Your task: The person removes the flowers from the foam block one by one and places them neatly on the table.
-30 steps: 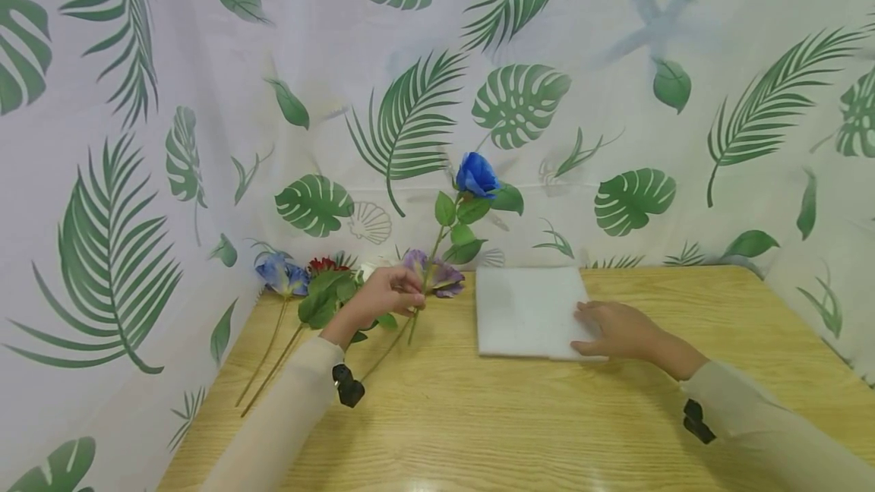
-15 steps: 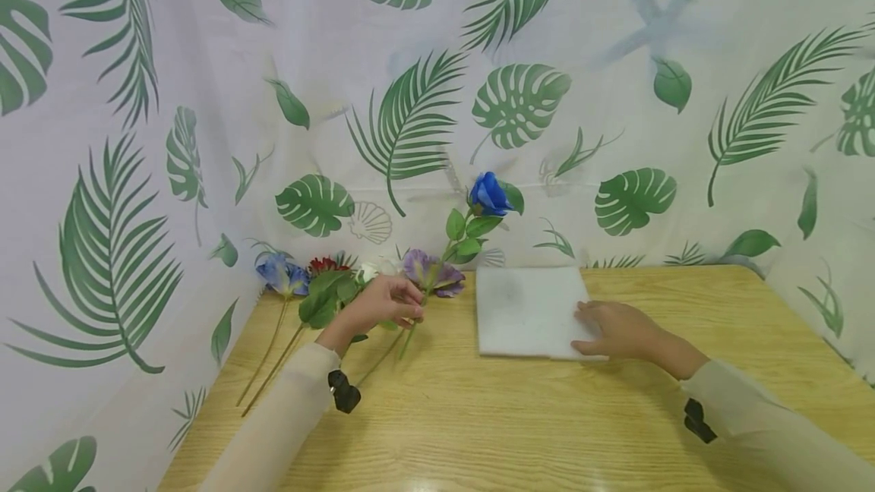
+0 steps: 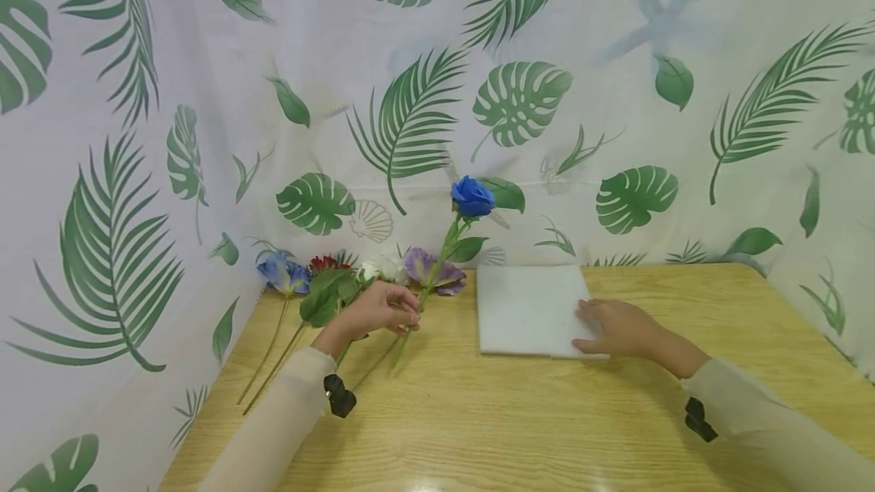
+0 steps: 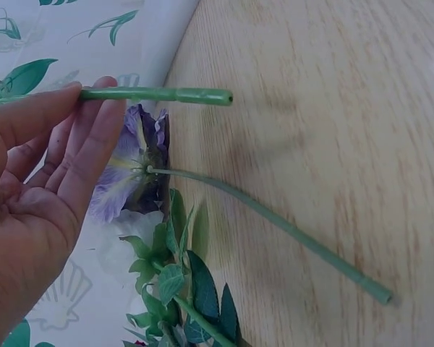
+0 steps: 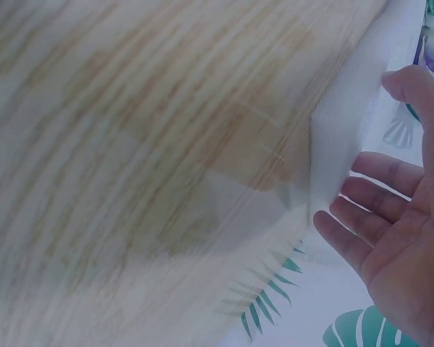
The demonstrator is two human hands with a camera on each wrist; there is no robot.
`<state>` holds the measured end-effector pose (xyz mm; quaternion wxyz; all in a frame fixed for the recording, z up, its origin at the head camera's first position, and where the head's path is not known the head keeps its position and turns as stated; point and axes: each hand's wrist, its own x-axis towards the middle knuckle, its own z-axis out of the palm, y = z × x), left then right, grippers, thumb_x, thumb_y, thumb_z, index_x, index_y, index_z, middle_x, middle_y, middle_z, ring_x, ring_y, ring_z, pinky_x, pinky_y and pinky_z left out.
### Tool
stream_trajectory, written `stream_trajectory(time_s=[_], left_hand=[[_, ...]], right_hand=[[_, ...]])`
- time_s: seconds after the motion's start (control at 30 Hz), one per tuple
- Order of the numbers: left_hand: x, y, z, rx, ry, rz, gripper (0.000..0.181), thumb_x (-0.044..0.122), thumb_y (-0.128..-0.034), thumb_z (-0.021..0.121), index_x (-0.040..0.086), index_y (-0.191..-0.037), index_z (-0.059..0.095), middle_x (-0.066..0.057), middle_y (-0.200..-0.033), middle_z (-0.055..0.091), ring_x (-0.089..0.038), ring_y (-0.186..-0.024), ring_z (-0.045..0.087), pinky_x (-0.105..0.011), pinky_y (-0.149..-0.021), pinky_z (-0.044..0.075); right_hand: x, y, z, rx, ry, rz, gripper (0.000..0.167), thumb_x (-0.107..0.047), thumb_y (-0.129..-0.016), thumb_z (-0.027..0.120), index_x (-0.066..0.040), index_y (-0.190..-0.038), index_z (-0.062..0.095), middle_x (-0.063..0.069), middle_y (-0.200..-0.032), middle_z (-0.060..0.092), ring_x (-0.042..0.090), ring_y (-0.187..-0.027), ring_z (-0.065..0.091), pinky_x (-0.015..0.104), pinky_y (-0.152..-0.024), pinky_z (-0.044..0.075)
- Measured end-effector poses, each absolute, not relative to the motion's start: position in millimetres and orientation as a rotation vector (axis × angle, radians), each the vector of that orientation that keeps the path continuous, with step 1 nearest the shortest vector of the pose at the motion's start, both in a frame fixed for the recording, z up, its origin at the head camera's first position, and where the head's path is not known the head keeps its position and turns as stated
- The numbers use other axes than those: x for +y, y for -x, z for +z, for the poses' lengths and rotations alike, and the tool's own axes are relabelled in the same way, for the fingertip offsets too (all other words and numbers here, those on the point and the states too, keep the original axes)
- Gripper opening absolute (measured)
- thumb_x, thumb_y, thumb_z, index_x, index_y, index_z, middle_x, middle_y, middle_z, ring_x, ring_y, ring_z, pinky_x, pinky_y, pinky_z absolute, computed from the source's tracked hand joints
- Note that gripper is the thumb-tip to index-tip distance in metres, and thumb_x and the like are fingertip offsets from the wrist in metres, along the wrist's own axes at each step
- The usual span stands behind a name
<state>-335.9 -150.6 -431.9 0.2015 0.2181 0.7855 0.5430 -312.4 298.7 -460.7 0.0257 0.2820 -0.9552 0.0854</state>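
My left hand (image 3: 379,310) pinches the green stem of a blue artificial rose (image 3: 472,197) between thumb and fingers. The rose stands tilted above the table, bloom up and to the right. The hollow lower end of its stem (image 4: 195,95) sticks out past the fingertips in the left wrist view. On the right, my right hand (image 3: 625,329) rests with thumb and extended fingers on the right edge of a white foam block (image 3: 529,313), which lies flat. The left wrist view shows a purple flower (image 4: 134,173) on the table just beyond the held stem.
Left of the foam lie several artificial flowers: a light blue one (image 3: 282,273), a red one (image 3: 328,264), a white one (image 3: 383,269) and the purple one. Their stems point toward the wooden table's (image 3: 513,416) front. A leaf-print curtain (image 3: 437,29) hangs behind.
The rose first dipped down and right, then its bloom swung back left as the stem turned. My left hand moved slightly down and left. My right hand and the foam block stayed put.
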Motion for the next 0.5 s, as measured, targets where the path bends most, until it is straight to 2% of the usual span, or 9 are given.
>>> stream_trajectory(time_s=[0.1,0.27,0.5], left_hand=[[-151.6,336.4,-433.2,2.19,-0.617,1.496,0.024,-0.001,-0.098,0.064,-0.015,-0.118,0.063,-0.016,-0.097,0.072,-0.03,-0.091,0.075,-0.055,-0.086,0.061],[-153.0,334.3,-432.3,2.178,-0.631,1.468,0.027,-0.001,-0.0989,0.062,-0.018,-0.119,0.061,-0.022,-0.098,0.072,-0.031,-0.092,0.074,-0.055,-0.086,0.061],[-154.2,332.5,-432.5,2.181,-0.63,1.417,0.027,-0.001,-0.0994,0.061,-0.017,-0.121,0.062,-0.022,-0.1,0.073,-0.041,-0.098,0.072,-0.051,-0.085,0.063]], right_hand=[[298.1,313.0,-461.5,-2.961,-0.863,0.275,0.064,-0.045,-0.086,0.076,0.009,-0.119,0.071,0.031,-0.127,0.066,0.048,-0.12,0.062,0.057,-0.101,0.052],[297.6,313.3,-461.8,-2.974,-0.855,0.271,0.065,-0.046,-0.086,0.075,0.009,-0.12,0.07,0.031,-0.128,0.066,0.048,-0.121,0.062,0.057,-0.102,0.052],[298.1,314.5,-463.1,-2.967,-0.859,0.268,0.065,-0.047,-0.086,0.076,0.009,-0.12,0.07,0.031,-0.128,0.066,0.048,-0.121,0.062,0.057,-0.102,0.052]])
